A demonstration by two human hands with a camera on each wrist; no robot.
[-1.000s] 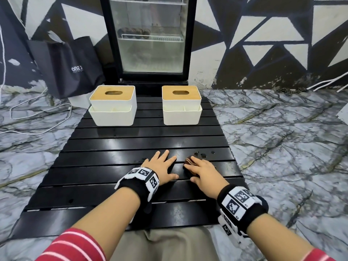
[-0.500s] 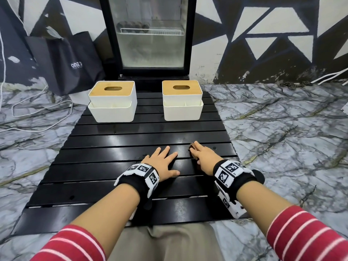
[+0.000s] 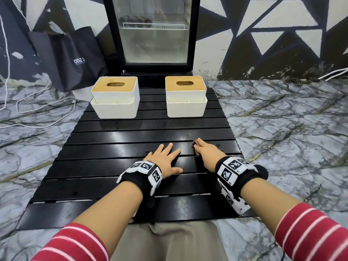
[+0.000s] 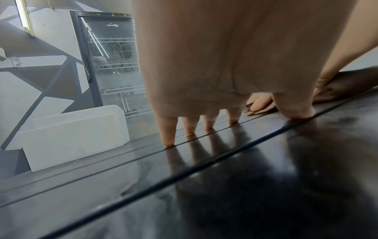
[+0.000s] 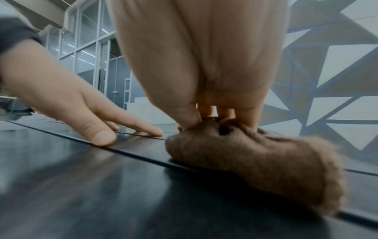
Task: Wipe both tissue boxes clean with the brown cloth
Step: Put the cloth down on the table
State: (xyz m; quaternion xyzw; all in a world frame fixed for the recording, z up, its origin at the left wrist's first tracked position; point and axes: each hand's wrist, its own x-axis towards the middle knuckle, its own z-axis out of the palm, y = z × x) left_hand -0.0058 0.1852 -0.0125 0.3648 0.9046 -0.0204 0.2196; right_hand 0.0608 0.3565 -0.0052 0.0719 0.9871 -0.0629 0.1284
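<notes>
While the R hand point(image 3: 206, 153) pinches the brown cloth point(image 5: 255, 155), both tissue boxes sit untouched at the far end.

L hand point(image 3: 165, 160) lies flat w/ fingers point(image 4: 168, 134) spread, tips pressing the black slatted table point(image 3: 113, 166), holding nothing. R thumb & fingers are clamped on the cloth's bunched top; cloth rests on the table just beside the L hand, mostly hidden under the R hand in the head view. Left tissue box point(image 3: 115, 97) & right tissue box point(image 3: 186, 96) stand apart, approx. side by side, well away from both hands, in front of a glass-door fridge point(image 3: 153, 34).
</notes>
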